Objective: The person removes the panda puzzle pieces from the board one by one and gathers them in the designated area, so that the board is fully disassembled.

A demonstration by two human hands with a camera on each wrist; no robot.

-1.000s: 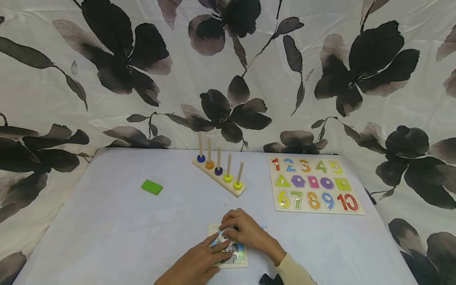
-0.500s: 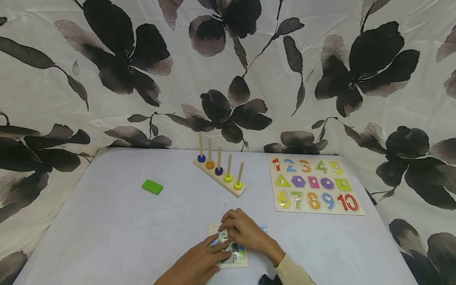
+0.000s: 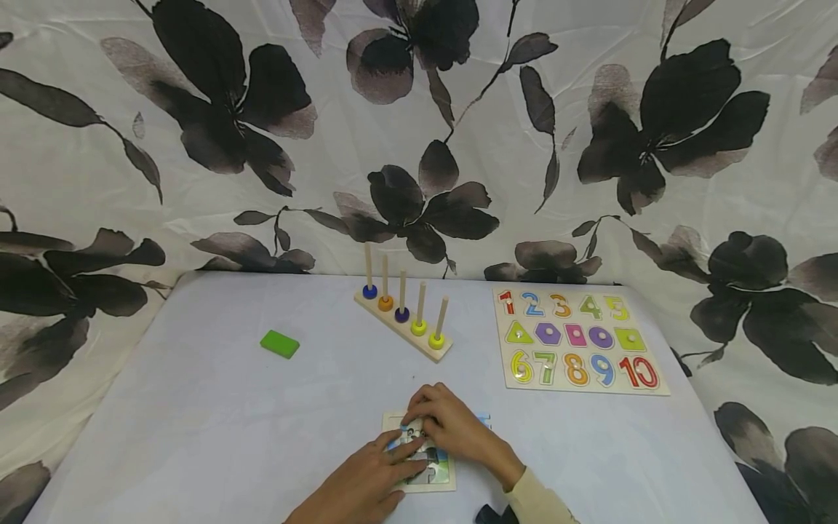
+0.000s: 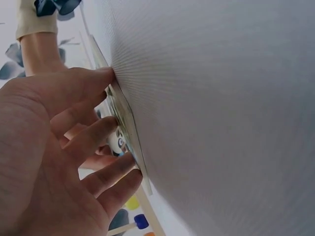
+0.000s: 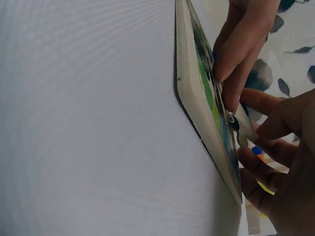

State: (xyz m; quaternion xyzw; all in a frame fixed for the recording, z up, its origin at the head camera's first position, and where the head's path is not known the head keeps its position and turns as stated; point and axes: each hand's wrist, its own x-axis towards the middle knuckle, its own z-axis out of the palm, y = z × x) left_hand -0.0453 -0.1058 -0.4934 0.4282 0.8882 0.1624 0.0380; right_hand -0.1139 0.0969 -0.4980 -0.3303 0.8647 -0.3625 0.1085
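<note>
A small wooden jigsaw puzzle (image 3: 393, 420) in a pale frame lies flat at the front middle of the table, printed with a black-and-white animal on green and blue. My left hand (image 3: 366, 473) rests on its left side, fingers spread and nearly straight across the picture. At its upper part my right hand (image 3: 452, 422) pinches a puzzle piece between thumb and fingers. In the right wrist view that puzzle piece (image 5: 244, 129), pale with a printed eye, stands tilted over the board. Fingers of both hands hide much of the picture.
Behind my right hand a blue-edged puzzle piece (image 3: 484, 419) shows partly. Farther back stand a peg stacker (image 3: 435, 355) with coloured rings and a number-and-shape board (image 3: 556, 389). A green block (image 3: 280, 344) lies left; a black object (image 3: 496, 514) sits at the front edge.
The puzzle piece in my right hand has tipped down toward the board, and the right thumb and fingers have shifted slightly. My left hand stays nearly still.
</note>
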